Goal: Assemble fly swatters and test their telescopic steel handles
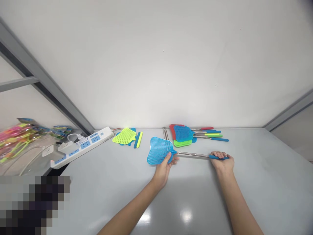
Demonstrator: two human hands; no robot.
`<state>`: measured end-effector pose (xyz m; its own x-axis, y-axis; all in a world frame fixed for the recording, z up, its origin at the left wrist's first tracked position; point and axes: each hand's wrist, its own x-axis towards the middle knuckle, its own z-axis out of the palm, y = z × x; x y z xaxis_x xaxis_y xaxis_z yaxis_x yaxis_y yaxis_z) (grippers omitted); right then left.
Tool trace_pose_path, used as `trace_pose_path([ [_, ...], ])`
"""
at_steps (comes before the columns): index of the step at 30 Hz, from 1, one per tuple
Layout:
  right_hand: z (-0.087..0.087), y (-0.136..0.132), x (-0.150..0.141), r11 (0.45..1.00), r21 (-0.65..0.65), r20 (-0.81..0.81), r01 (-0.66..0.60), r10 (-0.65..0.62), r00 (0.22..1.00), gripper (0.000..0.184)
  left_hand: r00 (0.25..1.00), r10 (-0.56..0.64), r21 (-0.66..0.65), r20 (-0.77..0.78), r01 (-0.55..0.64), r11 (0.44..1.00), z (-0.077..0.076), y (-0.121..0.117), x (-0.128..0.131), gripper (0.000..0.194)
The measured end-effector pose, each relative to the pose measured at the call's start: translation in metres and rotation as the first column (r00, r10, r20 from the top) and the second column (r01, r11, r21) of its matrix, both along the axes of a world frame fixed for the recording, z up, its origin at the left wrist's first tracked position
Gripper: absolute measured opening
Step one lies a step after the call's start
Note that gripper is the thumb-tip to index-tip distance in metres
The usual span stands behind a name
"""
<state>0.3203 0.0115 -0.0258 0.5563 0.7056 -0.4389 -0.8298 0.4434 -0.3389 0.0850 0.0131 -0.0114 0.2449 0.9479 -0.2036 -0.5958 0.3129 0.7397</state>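
Observation:
Between my hands I hold a blue fly swatter (158, 150) with a metal shaft, lying nearly level over the table. My left hand (164, 168) grips the swatter's head near its neck, thumb on top. Wrapped round the blue handle at the other end is my right hand (222, 162). Just behind lies a pile of assembled swatters, with a red head (172, 130), a blue head (183, 133) and a green head (183, 143) showing. To the left, a yellow swatter head (125, 136) rests over blue ones, beside a blue handle (137, 140) and a yellow handle (140, 139).
Some bare metal rods (165, 132) lie against the wall, partly behind the held swatter. A white power strip (85, 147) with plugs runs along the left table edge. Beyond it are bright packaged items (19, 137). A grey metal frame (46, 78) rises at the left.

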Motion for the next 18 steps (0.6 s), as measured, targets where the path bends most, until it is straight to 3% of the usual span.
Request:
trace_pose_path([
  [6,0.004,-0.001,-0.007,0.999,0.019,-0.005,-0.045,0.045,0.999,0.016,0.996,0.067,-0.006,0.063,-0.067,0.998,-0.005,0.003,0.001,0.021],
  [12,0.003,0.0,-0.008,0.998,0.023,-0.021,-0.056,0.056,0.998,0.015,0.995,0.1,0.001,0.031,-0.1,0.995,-0.004,0.001,0.001,0.023],
  [18,-0.001,0.003,-0.021,0.995,0.068,0.088,-0.076,0.07,0.994,0.016,0.98,0.189,-0.066,0.056,-0.185,0.98,-0.003,0.004,-0.002,0.023],
])
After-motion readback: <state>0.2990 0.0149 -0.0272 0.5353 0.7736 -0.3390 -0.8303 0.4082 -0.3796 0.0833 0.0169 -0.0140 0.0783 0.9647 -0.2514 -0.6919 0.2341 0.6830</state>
